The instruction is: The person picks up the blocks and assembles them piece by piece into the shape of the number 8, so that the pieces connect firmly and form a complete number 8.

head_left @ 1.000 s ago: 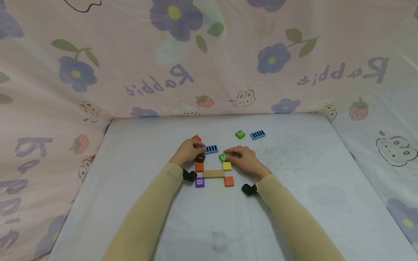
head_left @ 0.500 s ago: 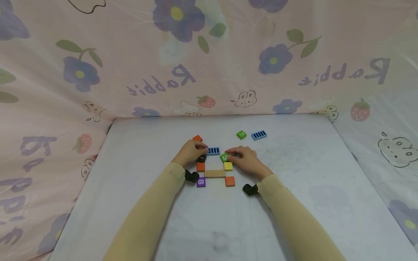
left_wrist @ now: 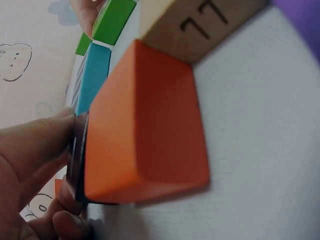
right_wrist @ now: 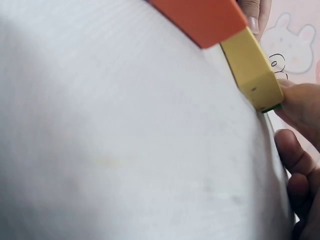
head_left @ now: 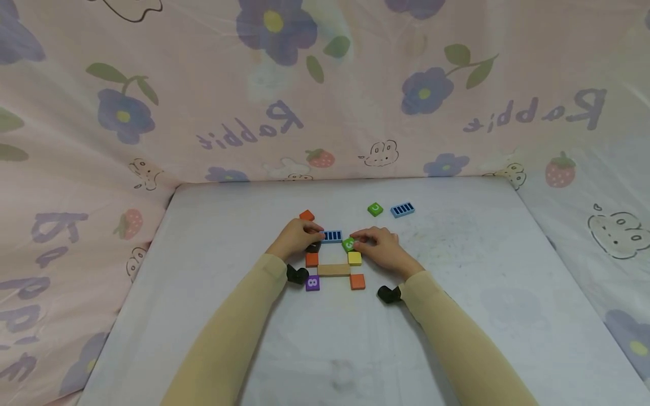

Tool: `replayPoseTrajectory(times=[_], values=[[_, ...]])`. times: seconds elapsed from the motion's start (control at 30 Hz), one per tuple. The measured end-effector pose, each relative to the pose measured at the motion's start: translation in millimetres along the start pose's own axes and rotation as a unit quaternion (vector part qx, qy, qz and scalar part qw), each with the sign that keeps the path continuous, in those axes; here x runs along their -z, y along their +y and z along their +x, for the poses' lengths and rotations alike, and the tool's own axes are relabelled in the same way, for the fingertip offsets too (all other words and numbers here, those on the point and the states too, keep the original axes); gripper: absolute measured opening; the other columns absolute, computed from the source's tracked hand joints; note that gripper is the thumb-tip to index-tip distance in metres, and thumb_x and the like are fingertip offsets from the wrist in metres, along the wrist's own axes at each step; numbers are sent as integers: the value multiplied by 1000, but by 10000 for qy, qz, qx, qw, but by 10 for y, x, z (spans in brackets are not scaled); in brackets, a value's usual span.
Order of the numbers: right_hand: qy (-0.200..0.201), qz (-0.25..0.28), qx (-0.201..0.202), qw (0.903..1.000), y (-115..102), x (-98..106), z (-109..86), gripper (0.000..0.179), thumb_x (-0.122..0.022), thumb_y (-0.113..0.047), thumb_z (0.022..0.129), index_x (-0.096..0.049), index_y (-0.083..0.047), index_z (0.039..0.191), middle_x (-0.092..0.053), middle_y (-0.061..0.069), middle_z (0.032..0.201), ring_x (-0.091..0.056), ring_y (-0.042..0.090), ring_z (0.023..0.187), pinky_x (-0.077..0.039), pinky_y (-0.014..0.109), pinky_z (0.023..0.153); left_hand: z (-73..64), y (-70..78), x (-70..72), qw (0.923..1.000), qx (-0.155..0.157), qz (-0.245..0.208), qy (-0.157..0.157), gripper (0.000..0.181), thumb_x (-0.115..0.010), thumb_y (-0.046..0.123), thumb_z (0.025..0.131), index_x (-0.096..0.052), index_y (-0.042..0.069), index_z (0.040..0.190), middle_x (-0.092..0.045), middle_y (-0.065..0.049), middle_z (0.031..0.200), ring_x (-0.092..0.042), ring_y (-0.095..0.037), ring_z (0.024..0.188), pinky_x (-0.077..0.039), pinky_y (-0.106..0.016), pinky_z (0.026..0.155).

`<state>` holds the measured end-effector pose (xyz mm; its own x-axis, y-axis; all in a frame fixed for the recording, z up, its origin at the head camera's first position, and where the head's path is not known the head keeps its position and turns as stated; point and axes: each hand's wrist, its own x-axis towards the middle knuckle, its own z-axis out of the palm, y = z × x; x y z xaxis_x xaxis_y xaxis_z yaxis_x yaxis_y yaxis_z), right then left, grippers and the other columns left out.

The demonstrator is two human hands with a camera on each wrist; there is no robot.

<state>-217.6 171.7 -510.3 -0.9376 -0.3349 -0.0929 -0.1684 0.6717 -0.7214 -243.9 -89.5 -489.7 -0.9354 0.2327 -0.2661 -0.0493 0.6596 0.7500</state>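
My left hand (head_left: 295, 238) pinches the left end of a light-blue block with dark bars (head_left: 333, 236) between thumb and finger. A black block (head_left: 313, 247) lies just under this hand, partly hidden; in the left wrist view the black block (left_wrist: 77, 157) stands against an orange block (left_wrist: 145, 125), with thumb and fingers about it. My right hand (head_left: 383, 248) holds a green numbered block (head_left: 347, 244) at its right side. That green block sits beyond a yellow block (head_left: 354, 259), close to the light-blue block's right end.
Nearer me lie an orange block (head_left: 312, 259), a wooden bar (head_left: 333, 270), a purple block marked 8 (head_left: 312, 283) and another orange block (head_left: 358, 282). Farther off are an orange block (head_left: 307, 215), a green block (head_left: 375, 209) and a second light-blue block (head_left: 403, 210).
The light-blue block in my left hand has come slightly nearer and turned from slanted to nearly straight. My right hand and the green block have stayed about where they were.
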Motion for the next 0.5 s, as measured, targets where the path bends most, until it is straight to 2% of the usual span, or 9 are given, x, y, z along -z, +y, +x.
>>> replayPoseTrajectory(times=[0.27,0.5], values=[[-43,47,-122,9999,-2,0,-4,29,-62,-42,93,-67,-31,120,-60,-8,105,-42,19,107,-20,45,91,-7,-11,-3,10000,-56,-35,13,23,-69,33,90,-73,21,108,-64,2,95,-55,-19,95,-43,-37,87],[-28,28,-64,10000,-10,4,-7,30,-63,-41,93,-66,-30,121,-60,-7,105,-43,20,107,-20,46,91,-18,-11,19,9999,-81,-3,-86,26,-70,34,89,-72,20,111,-63,1,97,-53,-19,94,-43,-36,85]])
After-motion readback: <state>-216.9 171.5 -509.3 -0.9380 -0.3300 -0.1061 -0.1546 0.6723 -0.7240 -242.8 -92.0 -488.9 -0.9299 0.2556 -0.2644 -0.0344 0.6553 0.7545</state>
